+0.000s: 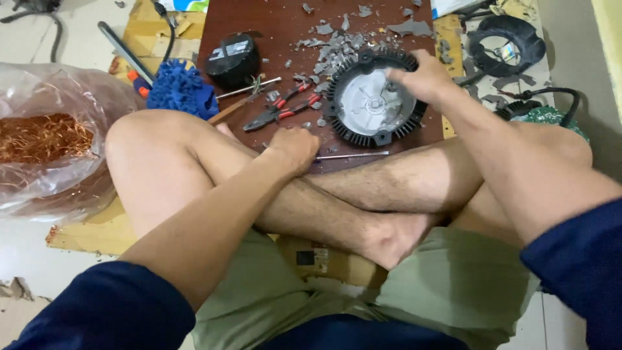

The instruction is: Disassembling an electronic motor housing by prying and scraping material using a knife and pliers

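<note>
Finned round housing sits far on the brown board; my right hand grips its rim, left hand's fingers clench a thin metal rod near the pliers.

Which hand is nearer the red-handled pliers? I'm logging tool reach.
Left. The left hand is just below the red-handled pliers; the right hand rests on the round housing, farther right.
</note>
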